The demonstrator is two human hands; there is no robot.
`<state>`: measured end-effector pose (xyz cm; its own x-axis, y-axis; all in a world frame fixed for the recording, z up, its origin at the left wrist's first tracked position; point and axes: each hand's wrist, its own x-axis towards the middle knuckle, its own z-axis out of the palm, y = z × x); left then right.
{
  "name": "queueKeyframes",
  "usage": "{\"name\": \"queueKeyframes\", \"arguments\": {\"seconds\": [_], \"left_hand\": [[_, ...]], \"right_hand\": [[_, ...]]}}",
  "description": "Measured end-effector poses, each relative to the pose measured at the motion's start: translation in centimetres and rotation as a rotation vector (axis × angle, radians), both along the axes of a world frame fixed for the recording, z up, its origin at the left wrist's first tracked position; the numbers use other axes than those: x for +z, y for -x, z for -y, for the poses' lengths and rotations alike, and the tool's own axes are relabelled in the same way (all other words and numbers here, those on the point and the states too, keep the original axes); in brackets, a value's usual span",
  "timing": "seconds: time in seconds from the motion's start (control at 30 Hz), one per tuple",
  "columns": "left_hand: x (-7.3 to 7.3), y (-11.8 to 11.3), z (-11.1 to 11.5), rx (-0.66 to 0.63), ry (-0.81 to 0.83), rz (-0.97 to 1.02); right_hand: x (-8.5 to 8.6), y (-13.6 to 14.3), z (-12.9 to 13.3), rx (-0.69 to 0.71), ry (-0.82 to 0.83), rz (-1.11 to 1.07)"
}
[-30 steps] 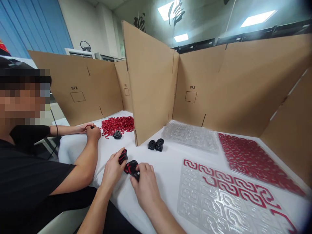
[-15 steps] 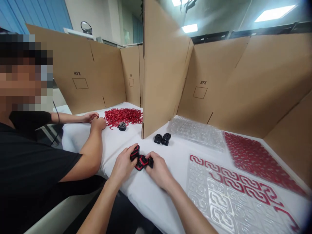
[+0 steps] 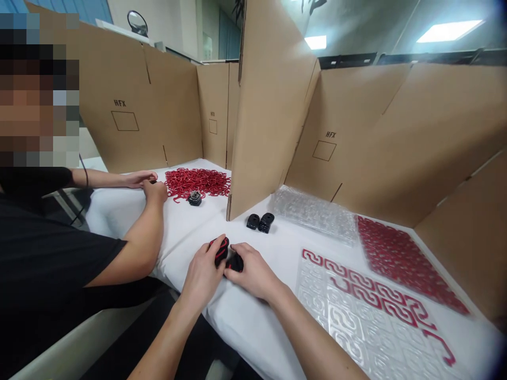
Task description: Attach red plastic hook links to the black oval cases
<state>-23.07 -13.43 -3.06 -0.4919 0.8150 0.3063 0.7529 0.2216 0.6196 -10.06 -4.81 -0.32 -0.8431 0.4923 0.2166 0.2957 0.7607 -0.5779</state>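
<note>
My left hand (image 3: 204, 272) grips a black part with red trim (image 3: 221, 249) at the near edge of the white table (image 3: 245, 311). My right hand (image 3: 253, 272) holds a second black part (image 3: 235, 263) pressed against the first. Two loose black parts (image 3: 260, 221) lie a little beyond my hands, next to the foot of the cardboard divider (image 3: 265, 111). To the right lies a clear tray (image 3: 356, 316) with red curled pieces set in its upper rows.
A co-worker in a black shirt sits at my left, both hands (image 3: 148, 184) by a heap of red pieces (image 3: 198, 182) and a black part (image 3: 194, 198). A stack of clear trays (image 3: 312, 211) and a tray filled with red pieces (image 3: 400, 256) lie further right. Cardboard walls enclose the table.
My hands have drawn closer together, bringing the two black parts into contact. The view has shifted, and the co-worker's hands have stayed by the red heap.
</note>
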Motion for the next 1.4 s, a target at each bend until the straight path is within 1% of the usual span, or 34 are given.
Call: {"name": "queueKeyframes", "arguments": {"seconds": [0.1,0.27,0.37,0.43,0.57,0.67,0.73,0.93,1.03,1.13,1.27,1.4], "left_hand": [[0.1,0.3,0.1,-0.020,0.024,-0.003],[0.4,0.9,0.2,-0.020,0.081,-0.032],[0.7,0.2,-0.2,-0.061,0.068,-0.027],[0.9,-1.2,-1.0,-0.108,0.053,-0.006],[1.3,-5.8,-3.2,-0.218,0.025,0.022],[1.0,-8.4,-4.0,-0.265,0.053,0.023],[0.6,-9.1,-3.9,-0.271,0.064,0.031],[-0.3,-9.1,-2.5,-0.311,0.039,0.051],[-0.5,-9.1,-2.2,-0.295,0.062,0.048],[-0.5,-9.0,-2.0,-0.328,0.071,0.034],[-0.3,-8.8,-2.2,-0.360,0.030,0.005],[-0.1,-8.7,-1.9,-0.421,-0.021,0.005]], "right_hand": [[0.2,0.2,0.9,-0.026,-0.075,0.093],[0.3,1.4,2.7,-0.169,-0.161,0.225],[0.8,0.3,2.5,-0.217,-0.166,0.287],[1.3,-1.7,1.8,-0.260,-0.160,0.315],[1.9,-6.6,0.3,-0.397,-0.147,0.345],[1.9,-8.6,0.0,-0.406,-0.139,0.356],[1.9,-9.2,0.0,-0.382,-0.122,0.363],[2.7,-10.8,0.6,-0.264,0.019,0.285],[3.1,-11.9,0.8,-0.253,0.100,0.248],[3.3,-12.4,0.7,-0.279,0.116,0.213],[3.0,-12.2,0.6,-0.327,0.083,0.161],[1.8,-12.4,0.8,-0.345,0.079,0.096]]}}
